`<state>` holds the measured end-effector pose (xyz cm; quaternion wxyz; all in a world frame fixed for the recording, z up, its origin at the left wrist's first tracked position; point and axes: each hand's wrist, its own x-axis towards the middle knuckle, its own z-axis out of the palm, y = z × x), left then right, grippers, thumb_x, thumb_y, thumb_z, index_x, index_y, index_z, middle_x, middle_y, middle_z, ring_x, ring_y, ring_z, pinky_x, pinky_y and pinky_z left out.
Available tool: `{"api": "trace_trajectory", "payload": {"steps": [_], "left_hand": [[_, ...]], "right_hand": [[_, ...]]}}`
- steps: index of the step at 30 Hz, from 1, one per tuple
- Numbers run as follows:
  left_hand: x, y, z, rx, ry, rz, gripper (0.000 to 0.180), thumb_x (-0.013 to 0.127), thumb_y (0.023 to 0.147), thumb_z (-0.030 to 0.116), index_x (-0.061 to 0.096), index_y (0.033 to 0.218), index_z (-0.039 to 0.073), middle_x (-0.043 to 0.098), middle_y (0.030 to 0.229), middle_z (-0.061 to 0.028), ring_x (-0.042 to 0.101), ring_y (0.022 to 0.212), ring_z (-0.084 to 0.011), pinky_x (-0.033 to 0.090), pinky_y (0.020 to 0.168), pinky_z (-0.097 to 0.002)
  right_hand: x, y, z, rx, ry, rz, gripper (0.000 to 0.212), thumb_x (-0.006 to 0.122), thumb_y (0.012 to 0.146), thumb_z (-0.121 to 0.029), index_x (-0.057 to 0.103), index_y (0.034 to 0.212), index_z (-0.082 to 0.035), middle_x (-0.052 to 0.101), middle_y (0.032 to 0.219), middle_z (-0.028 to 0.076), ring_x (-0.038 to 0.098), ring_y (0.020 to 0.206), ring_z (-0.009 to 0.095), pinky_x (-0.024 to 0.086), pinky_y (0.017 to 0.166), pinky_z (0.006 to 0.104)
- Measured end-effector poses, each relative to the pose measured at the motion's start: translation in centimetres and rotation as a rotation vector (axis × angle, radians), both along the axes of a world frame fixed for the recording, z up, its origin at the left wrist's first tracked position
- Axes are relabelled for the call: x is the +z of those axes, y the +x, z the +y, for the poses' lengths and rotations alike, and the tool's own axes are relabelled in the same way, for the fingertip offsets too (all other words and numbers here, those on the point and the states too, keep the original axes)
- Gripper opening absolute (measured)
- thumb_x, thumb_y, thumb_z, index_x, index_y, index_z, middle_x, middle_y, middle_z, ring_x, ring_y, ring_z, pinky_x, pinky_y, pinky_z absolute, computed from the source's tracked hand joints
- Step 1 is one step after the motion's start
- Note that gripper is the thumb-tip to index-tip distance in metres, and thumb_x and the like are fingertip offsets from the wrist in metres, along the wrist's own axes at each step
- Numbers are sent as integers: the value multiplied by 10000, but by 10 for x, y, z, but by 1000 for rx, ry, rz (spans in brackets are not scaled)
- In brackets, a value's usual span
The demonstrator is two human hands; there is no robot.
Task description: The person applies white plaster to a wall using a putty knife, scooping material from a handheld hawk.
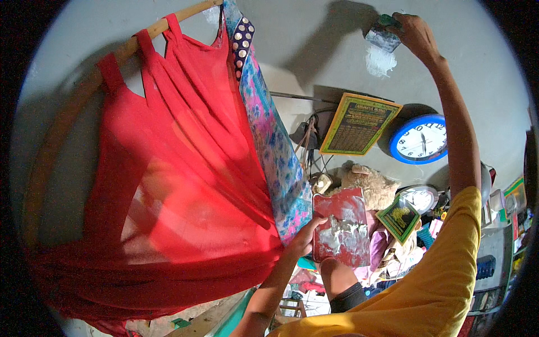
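Note:
High on the grey wall, my right hand point(415, 36) grips a putty knife point(383, 39) with a green handle and a wide, flat blade. The blade lies at the wall, just above a fresh-looking white patch of putty point(380, 62). Lower down, my left hand point(306, 237) holds a flat red board point(337, 209) by its left edge, thumb on top. White and grey putty is smeared over the board, thickest near its middle. The fingers under the board are hidden.
A red cloth point(185, 146) and a blue floral cloth point(269, 135) hang from a curved wooden pole point(132, 48) at left. A framed print point(360, 124) and a blue-rimmed clock point(418, 140) hang below the patch. Behind the board are a plush toy point(368, 184) and piled clutter.

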<state>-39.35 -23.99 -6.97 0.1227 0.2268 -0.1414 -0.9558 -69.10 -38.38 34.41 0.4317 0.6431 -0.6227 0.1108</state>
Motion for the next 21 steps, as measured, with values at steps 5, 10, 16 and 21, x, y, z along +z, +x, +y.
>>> {"api": "trace_trajectory", "payload": {"steps": [5, 10, 16, 21], "left_hand": [[19, 0, 1, -12, 10, -21, 296, 582, 783, 282, 538, 1008, 95, 593, 925, -37, 584, 837, -167, 472, 788, -357], [12, -8, 3, -31, 2, 53, 290, 576, 782, 266, 532, 1004, 84, 594, 909, -37, 588, 821, -168, 479, 773, -360], [25, 7, 3, 5, -13, -41, 311, 561, 791, 295, 543, 1011, 76, 601, 898, -47, 595, 786, -184, 491, 734, -362], [35, 10, 4, -35, -12, -58, 284, 553, 795, 308, 578, 968, 84, 612, 836, -41, 600, 738, -185, 503, 687, -356]], "right_hand": [[-24, -5, 5, 92, 136, 104, 248, 680, 706, -177, 631, 888, -15, 615, 839, 157, 590, 794, 303, 467, 768, 379], [-23, -23, -21, -102, 147, 45, 179, 614, 748, -161, 596, 842, -10, 600, 787, 173, 586, 717, 341, 474, 643, 395], [3, 10, 11, -53, -132, 15, 146, 555, 807, -196, 589, 832, -57, 592, 656, 136, 593, 609, 273, 458, 518, 359], [-34, -3, 43, -32, 193, -165, 184, 588, 790, -218, 603, 850, -44, 592, 642, 115, 577, 562, 225, 456, 528, 350]]}}
